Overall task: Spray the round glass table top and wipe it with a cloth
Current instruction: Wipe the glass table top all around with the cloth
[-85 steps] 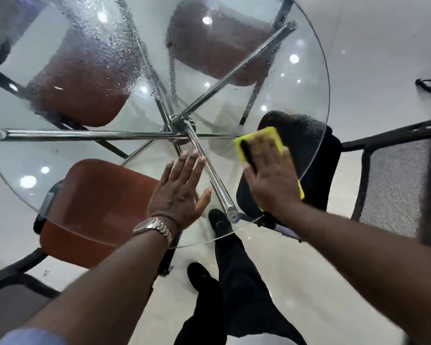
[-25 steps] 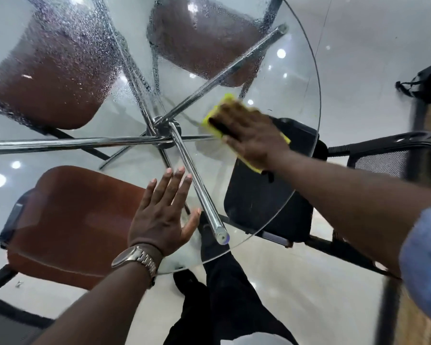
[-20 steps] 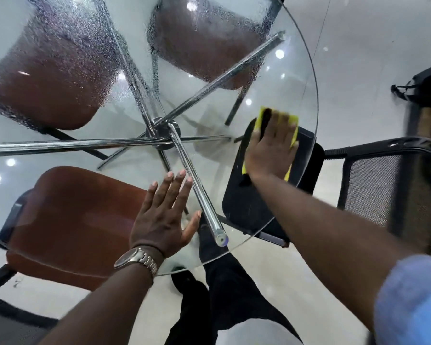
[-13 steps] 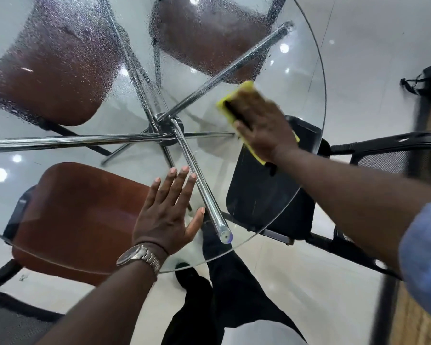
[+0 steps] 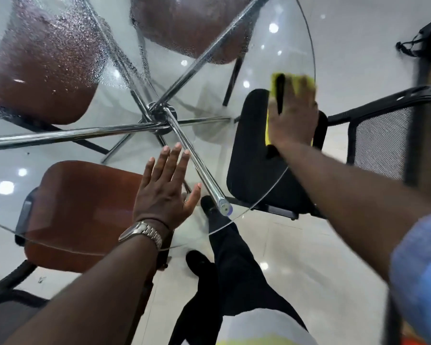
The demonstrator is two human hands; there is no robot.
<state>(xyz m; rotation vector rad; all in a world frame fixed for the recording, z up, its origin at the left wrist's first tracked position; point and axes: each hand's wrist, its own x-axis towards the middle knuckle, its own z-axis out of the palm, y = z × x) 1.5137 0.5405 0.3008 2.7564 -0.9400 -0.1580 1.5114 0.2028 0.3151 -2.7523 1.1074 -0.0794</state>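
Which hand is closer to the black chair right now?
Right. The right hand presses the yellow cloth on the glass directly over the black chair; the left hand lies flat on the glass, partly over the brown chair, across the chrome bar.

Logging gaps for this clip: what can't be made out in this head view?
Yellow cloth, head view: mostly hidden under the right hand, both motion-blurred.
Glass table top, head view: far and left rim cut by frame edges.
Dark strapped item, top right: cut by frame edge.
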